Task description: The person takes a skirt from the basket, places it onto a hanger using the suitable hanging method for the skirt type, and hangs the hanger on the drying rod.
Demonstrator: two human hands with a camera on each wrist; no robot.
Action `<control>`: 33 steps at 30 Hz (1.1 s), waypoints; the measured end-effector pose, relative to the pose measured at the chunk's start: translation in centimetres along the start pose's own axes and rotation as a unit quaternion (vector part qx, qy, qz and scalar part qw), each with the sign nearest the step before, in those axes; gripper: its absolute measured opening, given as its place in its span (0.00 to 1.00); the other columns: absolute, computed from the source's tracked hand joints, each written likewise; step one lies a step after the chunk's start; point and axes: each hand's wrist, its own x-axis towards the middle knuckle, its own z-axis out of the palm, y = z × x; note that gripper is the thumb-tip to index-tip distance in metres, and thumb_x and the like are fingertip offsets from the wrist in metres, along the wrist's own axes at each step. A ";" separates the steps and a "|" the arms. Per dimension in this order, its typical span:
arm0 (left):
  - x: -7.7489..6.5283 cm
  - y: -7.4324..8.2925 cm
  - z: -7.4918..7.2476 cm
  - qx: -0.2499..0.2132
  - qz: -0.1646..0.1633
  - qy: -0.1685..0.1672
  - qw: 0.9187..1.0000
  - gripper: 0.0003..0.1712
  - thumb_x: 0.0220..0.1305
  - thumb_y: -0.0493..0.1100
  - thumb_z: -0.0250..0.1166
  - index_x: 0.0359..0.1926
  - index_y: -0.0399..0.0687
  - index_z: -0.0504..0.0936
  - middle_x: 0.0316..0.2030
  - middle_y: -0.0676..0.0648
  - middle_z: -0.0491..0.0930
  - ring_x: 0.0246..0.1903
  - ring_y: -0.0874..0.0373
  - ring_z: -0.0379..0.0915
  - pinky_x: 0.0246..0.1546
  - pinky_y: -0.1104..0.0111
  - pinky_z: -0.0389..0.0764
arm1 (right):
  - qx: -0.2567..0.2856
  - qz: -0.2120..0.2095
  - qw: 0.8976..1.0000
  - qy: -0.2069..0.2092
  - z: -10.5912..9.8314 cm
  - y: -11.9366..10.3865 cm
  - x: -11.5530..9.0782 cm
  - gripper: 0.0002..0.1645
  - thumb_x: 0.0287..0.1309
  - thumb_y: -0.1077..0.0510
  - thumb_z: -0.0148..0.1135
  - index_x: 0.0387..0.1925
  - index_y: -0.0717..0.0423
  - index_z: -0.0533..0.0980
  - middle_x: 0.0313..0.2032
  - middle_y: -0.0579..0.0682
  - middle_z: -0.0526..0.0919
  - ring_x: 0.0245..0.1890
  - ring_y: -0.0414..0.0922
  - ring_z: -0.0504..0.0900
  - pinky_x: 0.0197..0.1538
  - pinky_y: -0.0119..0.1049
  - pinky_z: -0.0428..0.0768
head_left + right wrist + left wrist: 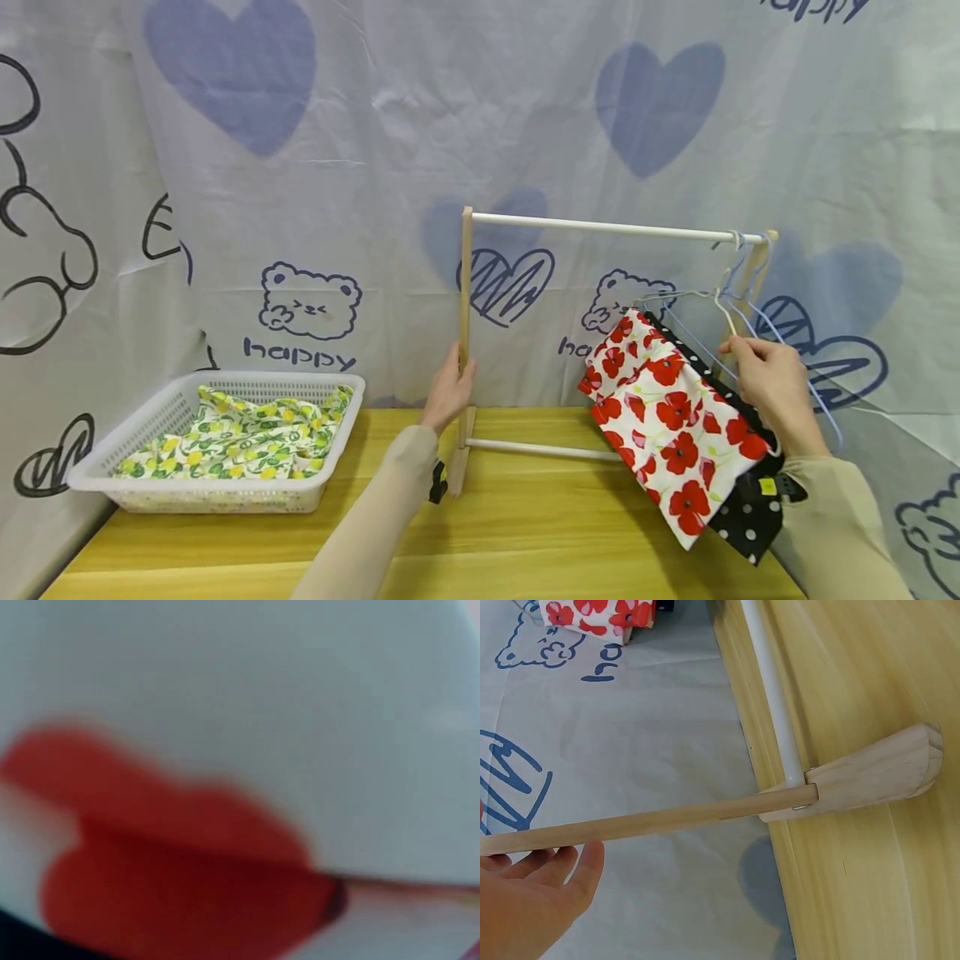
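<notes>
A small clothes rack has wooden posts and a white top rail (600, 225). My left hand (450, 387) grips its left post (466, 292); in the left wrist view, fingers (585, 877) lie along one side of that post. At the rack's right end, my right hand (772, 383) pinches a pale hanger (726, 310). A white cloth with red poppies (678, 417) hangs tilted beside that hand, in front of a black cloth with white dots (748, 521). The poppy cloth (180, 892) fills the right wrist view, blurred.
On the left of the wooden table (525, 533) stands a white plastic basket (217, 500) holding a lemon-print cloth (247, 433). Blue hangers (787, 342) hang at the rail's right end. A printed curtain (375, 167) is behind. A lower white bar (540, 450) joins the rack's feet.
</notes>
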 end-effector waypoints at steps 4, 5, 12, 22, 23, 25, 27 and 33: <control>-0.1 -0.2 0.1 -0.006 -0.002 -0.005 1.000 0.37 0.77 0.54 0.46 0.78 0.49 0.44 0.76 0.41 0.51 0.73 0.44 0.53 0.72 0.49 0.56 | -0.006 0.001 1.000 0.022 0.0 0.2 0.2 0.30 0.72 0.42 0.39 0.55 0.60 0.76 0.12 0.40 0.62 0.10 0.37 0.63 0.13 0.35 0.66; -0.1 -0.2 0.1 -0.006 -0.004 -0.004 1.000 0.37 0.77 0.54 0.46 0.78 0.50 0.44 0.76 0.42 0.51 0.73 0.44 0.53 0.72 0.50 0.56 | -0.013 -0.002 1.000 0.029 0.1 0.1 0.1 0.30 0.72 0.43 0.39 0.54 0.60 0.77 0.12 0.39 0.62 0.10 0.38 0.64 0.13 0.35 0.67; -0.4 -0.2 -0.2 -0.007 -0.007 -0.006 1.000 0.37 0.77 0.54 0.46 0.78 0.50 0.44 0.76 0.42 0.51 0.73 0.43 0.53 0.72 0.49 0.56 | -0.121 -0.075 0.986 0.083 0.5 -0.4 -0.6 0.25 0.71 0.47 0.45 0.53 0.58 0.79 0.26 0.52 0.77 0.25 0.46 0.72 0.24 0.36 0.68; -1.2 -0.7 -0.2 -0.006 -0.005 -0.025 1.000 0.39 0.76 0.56 0.48 0.79 0.56 0.41 0.77 0.44 0.49 0.74 0.46 0.51 0.72 0.50 0.55 | -0.226 -0.181 0.948 0.132 0.4 0.0 -2.7 0.11 0.67 0.59 0.54 0.43 0.60 0.80 0.29 0.59 0.81 0.27 0.56 0.76 0.25 0.41 0.65; -1.2 -0.8 -0.3 -0.007 -0.005 -0.026 1.000 0.39 0.76 0.56 0.48 0.79 0.56 0.42 0.76 0.44 0.50 0.74 0.45 0.51 0.72 0.50 0.55 | -0.233 -0.181 0.945 0.138 0.4 0.0 -2.8 0.11 0.66 0.58 0.55 0.41 0.59 0.80 0.29 0.59 0.81 0.28 0.57 0.77 0.25 0.42 0.64; -1.3 -0.9 -0.3 -0.006 -0.007 -0.027 1.000 0.39 0.76 0.56 0.48 0.79 0.56 0.42 0.76 0.43 0.51 0.73 0.45 0.53 0.71 0.49 0.57 | -0.244 -0.176 0.942 0.147 0.4 0.0 -3.0 0.10 0.66 0.56 0.56 0.40 0.57 0.81 0.29 0.59 0.81 0.29 0.60 0.78 0.25 0.45 0.65; -1.4 -1.0 -0.3 -0.006 -0.006 -0.027 1.000 0.39 0.76 0.56 0.48 0.79 0.56 0.43 0.76 0.42 0.52 0.72 0.44 0.55 0.70 0.48 0.59 | -0.248 -0.171 0.941 0.152 0.4 -0.1 -3.1 0.13 0.66 0.55 0.56 0.43 0.58 0.81 0.32 0.61 0.82 0.32 0.62 0.78 0.26 0.48 0.67; -1.4 -1.1 -0.4 -0.011 0.002 -0.031 0.999 0.38 0.76 0.56 0.48 0.79 0.58 0.43 0.76 0.42 0.52 0.72 0.43 0.55 0.70 0.48 0.61 | -0.235 -0.178 0.937 0.187 -0.2 0.0 -3.1 0.16 0.66 0.56 0.55 0.46 0.63 0.81 0.38 0.64 0.81 0.39 0.62 0.74 0.33 0.54 0.68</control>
